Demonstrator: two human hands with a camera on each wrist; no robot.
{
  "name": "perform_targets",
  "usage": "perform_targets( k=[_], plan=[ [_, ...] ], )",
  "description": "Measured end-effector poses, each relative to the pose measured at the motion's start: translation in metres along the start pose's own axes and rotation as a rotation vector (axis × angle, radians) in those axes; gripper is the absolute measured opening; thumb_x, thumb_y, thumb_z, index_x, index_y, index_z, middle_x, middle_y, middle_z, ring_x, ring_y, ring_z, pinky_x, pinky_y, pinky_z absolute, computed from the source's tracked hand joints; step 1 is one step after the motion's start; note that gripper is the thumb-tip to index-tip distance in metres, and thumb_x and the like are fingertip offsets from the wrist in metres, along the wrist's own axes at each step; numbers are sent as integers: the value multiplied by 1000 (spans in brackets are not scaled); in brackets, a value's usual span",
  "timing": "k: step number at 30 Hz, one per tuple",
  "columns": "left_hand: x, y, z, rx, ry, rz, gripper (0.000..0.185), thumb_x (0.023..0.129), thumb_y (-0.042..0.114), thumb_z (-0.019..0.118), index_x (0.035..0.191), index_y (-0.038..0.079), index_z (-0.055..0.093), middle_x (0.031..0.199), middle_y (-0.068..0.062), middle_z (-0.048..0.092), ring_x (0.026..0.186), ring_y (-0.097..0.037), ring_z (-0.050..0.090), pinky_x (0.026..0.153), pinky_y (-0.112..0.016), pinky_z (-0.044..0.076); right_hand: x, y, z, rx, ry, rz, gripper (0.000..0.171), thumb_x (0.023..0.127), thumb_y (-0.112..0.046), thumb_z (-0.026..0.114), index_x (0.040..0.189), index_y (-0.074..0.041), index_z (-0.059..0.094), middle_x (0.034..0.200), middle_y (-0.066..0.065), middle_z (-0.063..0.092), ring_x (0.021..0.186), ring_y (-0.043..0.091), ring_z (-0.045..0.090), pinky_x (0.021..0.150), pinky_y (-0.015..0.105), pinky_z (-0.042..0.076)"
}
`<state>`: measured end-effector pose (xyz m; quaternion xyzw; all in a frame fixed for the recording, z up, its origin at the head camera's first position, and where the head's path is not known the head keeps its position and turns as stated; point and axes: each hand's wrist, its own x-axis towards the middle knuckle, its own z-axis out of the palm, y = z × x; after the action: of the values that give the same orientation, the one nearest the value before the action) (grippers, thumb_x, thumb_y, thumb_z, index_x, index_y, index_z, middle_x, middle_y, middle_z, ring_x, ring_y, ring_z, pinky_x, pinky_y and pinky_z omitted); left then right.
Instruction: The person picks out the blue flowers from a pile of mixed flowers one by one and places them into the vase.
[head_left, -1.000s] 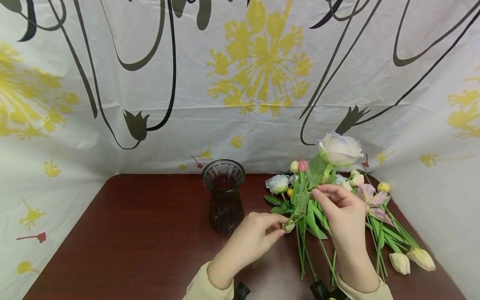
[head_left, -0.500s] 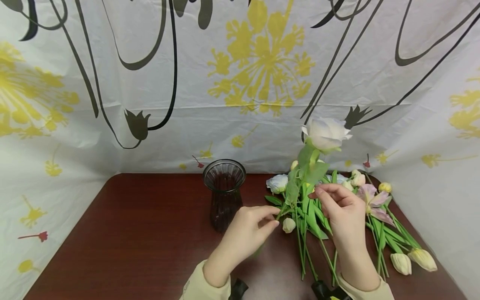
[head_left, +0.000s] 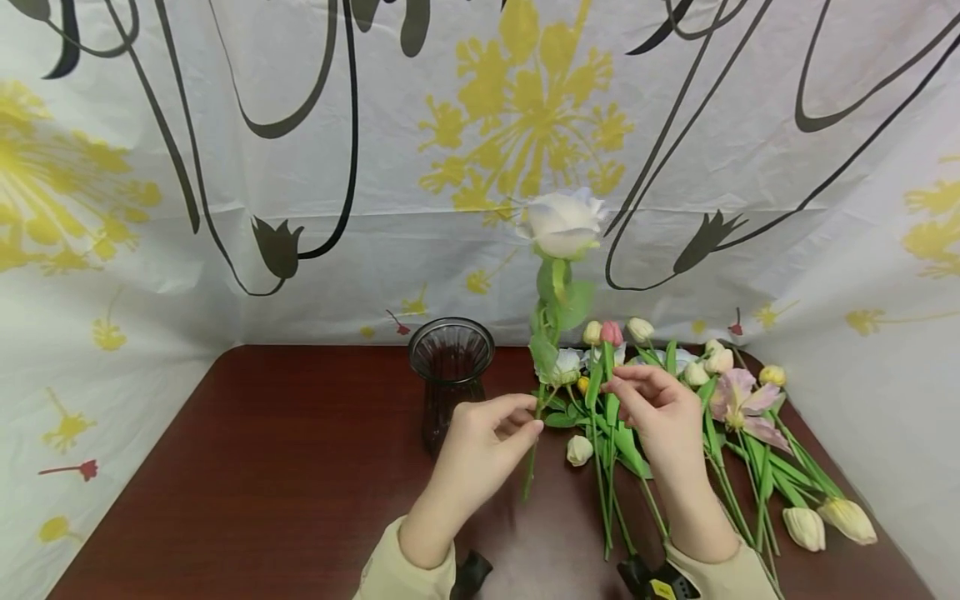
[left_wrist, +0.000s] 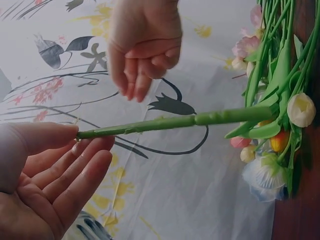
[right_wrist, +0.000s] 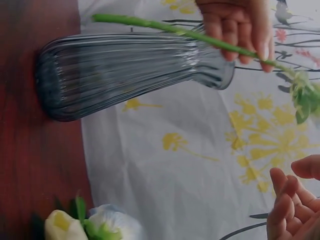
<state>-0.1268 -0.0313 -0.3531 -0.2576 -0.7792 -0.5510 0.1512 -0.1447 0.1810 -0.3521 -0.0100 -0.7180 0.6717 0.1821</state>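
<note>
White rose (head_left: 562,223) upright, stem in left hand (head_left: 480,442)

The left hand (head_left: 483,440) is raised in front of its cream-sleeved forearm, thumb and fingertips pinched together around a thin stem. Just to its right, the right hand (head_left: 654,408) hovers with fingers loosely curled and relaxed, gripping nothing.

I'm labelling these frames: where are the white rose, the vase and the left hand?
white rose (head_left: 561,223), head view, on the bloom
vase (head_left: 450,350), head view, on the rim
left hand (head_left: 480,437), head view, on the back of the hand
</note>
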Motion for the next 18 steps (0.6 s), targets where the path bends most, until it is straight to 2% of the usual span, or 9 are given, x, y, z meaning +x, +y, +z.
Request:
perform_targets(
  k=[6, 11, 18],
  plan=[
    [1, 0, -6, -26, 90, 11, 15, 81, 0, 74, 96, 4, 73, 74, 0, 69, 61, -7, 63, 58, -23, 53, 4, 16, 7, -64, -98, 0, 20, 89, -7, 69, 106, 3, 65, 89, 7, 71, 72, 14, 67, 62, 27, 55],
    [2, -1, -11, -75, 140, -6, 11, 83, 1, 73, 93, 4, 73, 75, 2, 69, 63, -10, 65, 58, -26, 54, 4, 29, 15, -125, -206, 2, 27, 89, -6, 69, 112, 5, 63, 103, 16, 67, 84, 14, 67, 71, 28, 55],
    [3, -1, -18, -130, 197, 8, 4, 84, -1, 71, 88, 1, 70, 74, -3, 70, 64, -16, 68, 58, -28, 55, 1, 46, 31, -227, -316, -33, 29, 85, -7, 73, 113, 1, 67, 104, 14, 69, 89, 20, 67, 71, 25, 53]
  ],
)
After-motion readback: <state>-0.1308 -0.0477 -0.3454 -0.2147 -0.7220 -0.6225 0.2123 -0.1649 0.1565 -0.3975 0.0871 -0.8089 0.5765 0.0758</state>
